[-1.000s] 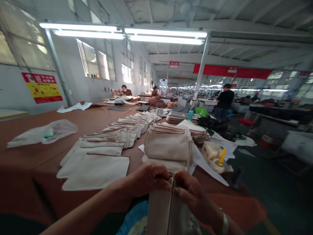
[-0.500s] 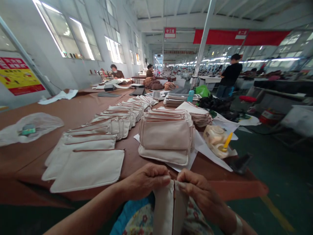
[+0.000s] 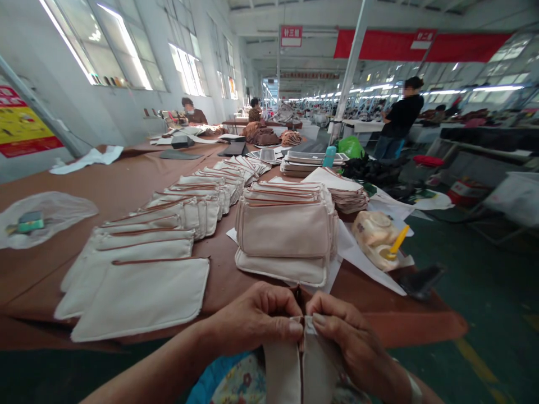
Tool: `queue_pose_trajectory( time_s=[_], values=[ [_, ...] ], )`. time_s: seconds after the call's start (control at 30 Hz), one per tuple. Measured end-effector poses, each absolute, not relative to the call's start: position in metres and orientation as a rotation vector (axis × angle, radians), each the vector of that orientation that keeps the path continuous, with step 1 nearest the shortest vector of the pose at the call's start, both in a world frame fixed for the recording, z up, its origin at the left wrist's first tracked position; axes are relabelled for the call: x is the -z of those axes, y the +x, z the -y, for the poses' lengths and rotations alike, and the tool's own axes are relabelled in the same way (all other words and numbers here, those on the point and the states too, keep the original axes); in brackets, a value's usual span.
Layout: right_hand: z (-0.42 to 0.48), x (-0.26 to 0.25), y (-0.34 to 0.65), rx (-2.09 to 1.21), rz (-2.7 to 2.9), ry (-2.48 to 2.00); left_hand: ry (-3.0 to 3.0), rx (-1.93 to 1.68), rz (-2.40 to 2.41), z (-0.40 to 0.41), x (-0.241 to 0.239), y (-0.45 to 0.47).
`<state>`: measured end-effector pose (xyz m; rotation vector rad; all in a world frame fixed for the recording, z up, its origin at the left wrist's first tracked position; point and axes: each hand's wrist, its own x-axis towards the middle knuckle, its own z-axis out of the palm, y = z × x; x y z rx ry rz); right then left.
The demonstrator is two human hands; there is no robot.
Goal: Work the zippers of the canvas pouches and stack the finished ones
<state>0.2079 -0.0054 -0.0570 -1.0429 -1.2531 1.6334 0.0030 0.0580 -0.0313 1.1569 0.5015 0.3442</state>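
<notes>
By the table, both hands pinch beige fabric's far end.

- Beyond the fingers, stacked pouches block the way ahead.
- A strip of bare worktop runs between them and the fanned-out pouches.
- Farther right, a cream container with a yellow handle stands in the way.
</notes>
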Motion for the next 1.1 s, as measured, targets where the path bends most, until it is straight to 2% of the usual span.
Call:
queue_pose_trajectory(
  time_s=[0.2,0.43,0.67,0.9,1.1],
  values=[
    [-0.002,0.047,0.204,-1.604,1.376,-0.996,1.424,-0.314,-0.605,-0.061,0.019,0.008],
    [-0.008,0.057,0.2,-1.533,1.296,-1.166,1.891,-0.2,-0.835,-0.057,0.004,0.014],
    [-0.004,0.056,0.203,-1.421,1.298,-1.247,1.586,-0.231,-0.783,-0.063,0.023,0.013],
    [0.004,0.058,0.207,-1.081,1.622,-0.957,1.328,-0.413,-0.63,-0.062,0.032,0.011],
    [0.007,0.062,0.213,-0.692,1.917,-0.876,1.198,-0.146,-0.659,-0.064,0.036,0.013]
  ],
)
